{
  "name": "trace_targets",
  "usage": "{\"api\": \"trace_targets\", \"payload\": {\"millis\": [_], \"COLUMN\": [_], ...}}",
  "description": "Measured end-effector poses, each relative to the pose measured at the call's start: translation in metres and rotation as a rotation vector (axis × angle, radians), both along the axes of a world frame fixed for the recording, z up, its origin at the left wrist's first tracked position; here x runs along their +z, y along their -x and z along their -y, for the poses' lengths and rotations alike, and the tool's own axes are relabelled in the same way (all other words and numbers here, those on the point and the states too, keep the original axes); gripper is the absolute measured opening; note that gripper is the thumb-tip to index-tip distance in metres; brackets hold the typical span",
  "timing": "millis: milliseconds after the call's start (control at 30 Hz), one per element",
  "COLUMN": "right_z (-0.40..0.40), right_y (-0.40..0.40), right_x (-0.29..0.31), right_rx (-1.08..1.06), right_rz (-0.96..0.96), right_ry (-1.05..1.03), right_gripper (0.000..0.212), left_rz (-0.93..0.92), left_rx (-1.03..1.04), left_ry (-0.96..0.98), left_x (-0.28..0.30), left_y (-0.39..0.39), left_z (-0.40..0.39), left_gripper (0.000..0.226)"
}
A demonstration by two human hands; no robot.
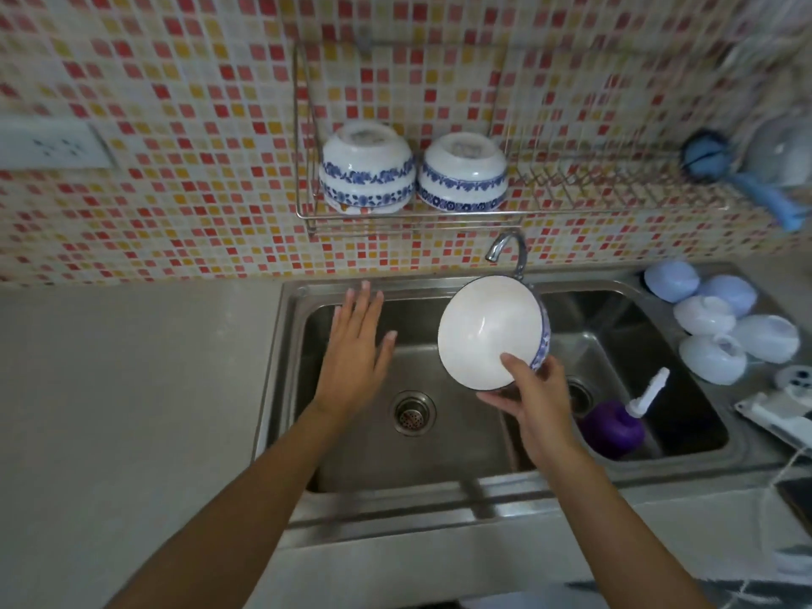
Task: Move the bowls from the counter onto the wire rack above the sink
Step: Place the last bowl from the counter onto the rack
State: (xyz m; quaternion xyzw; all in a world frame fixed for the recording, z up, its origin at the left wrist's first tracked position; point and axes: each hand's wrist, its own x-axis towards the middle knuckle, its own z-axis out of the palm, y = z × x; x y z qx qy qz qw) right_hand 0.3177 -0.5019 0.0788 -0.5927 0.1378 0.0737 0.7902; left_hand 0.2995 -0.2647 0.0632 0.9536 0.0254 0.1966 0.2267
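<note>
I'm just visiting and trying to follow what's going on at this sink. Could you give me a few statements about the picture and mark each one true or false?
1. The right hand holds a bowl over the sink. True.
2. The left hand is gripping a second bowl. False: it is open and empty, fingers spread above the left basin.
3. The bowls on the wire rack sit upside down. True: the stacked bowls and the single bowl beside them show their bases.
4. Water is running from the tap. False: no stream is visible.
5. A purple bottle lies in the right basin. True.
</note>
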Motion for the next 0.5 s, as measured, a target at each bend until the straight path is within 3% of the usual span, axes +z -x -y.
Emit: {"api": "trace_targets", "payload": {"millis": [100, 167, 367, 500], "right_z": [0.015, 0.02, 0.014, 0.012], "right_y": [-0.021, -0.038, -0.086, -0.114], "right_x": [0.048, 0.075, 0.13, 0.154], "right_rx": [0.124, 0.179, 0.207, 0.185], "right_rz": [0.079, 0.11, 0.137, 0.213], "right_ry": [-0.215, -0.282, -0.436, -0.345], "right_gripper": [0.034, 0.035, 0.04, 0.033], "left_rz": [0.192, 0.242, -0.026, -0.073], "left_rx": [-0.017, -0.003, 0.071, 0.118], "left_ry": [-0.081, -0.165, -0.384, -0.471], "left_x": [0.064, 0.097, 0.118, 0.102], "left_y": [-0.043, -0.069, -0.118, -0.126], "left_z": [0.0, 0.001, -0.009, -0.015], "left_gripper": [0.054, 0.052, 0.061, 0.08]}}
